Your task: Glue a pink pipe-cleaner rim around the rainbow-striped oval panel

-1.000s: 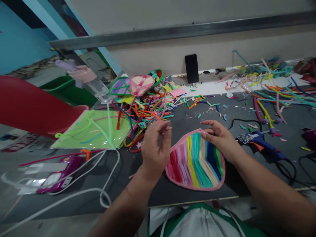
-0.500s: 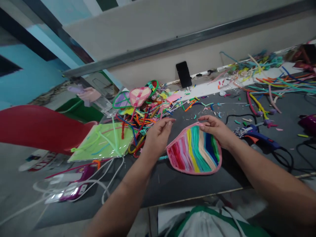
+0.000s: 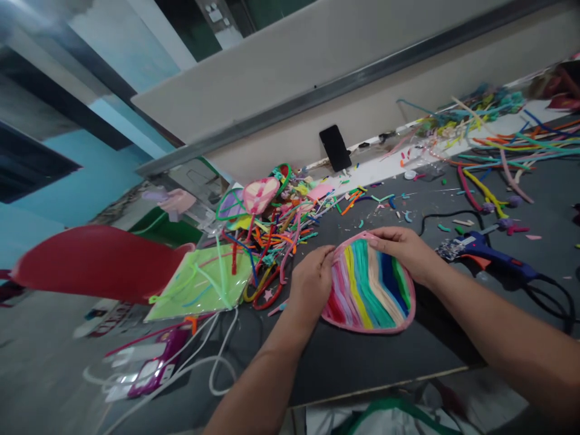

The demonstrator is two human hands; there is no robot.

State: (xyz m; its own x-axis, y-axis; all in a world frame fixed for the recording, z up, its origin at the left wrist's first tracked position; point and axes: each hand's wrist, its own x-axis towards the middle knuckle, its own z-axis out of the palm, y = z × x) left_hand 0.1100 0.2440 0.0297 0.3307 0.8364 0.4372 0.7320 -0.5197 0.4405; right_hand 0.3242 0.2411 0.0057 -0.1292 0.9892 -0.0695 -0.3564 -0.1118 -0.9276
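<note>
A flat rounded piece with a pink rim and slanting stripes in red, pink, yellow, teal, beige, blue and green is held just over the dark table. My left hand grips its left edge, fingers curled in. At its top right edge, my right hand pinches the rim between thumb and fingers. To the right of the piece lies a blue glue gun with its black cord.
A heap of cut coloured stems lies left of centre beside a green sheet in plastic. A black phone leans at the wall. Long stems spread at the back right. A red chair stands at left.
My left hand has closed on the left edge of the striped piece, which it was apart from before. The piece has turned a little, and the view has shifted.
</note>
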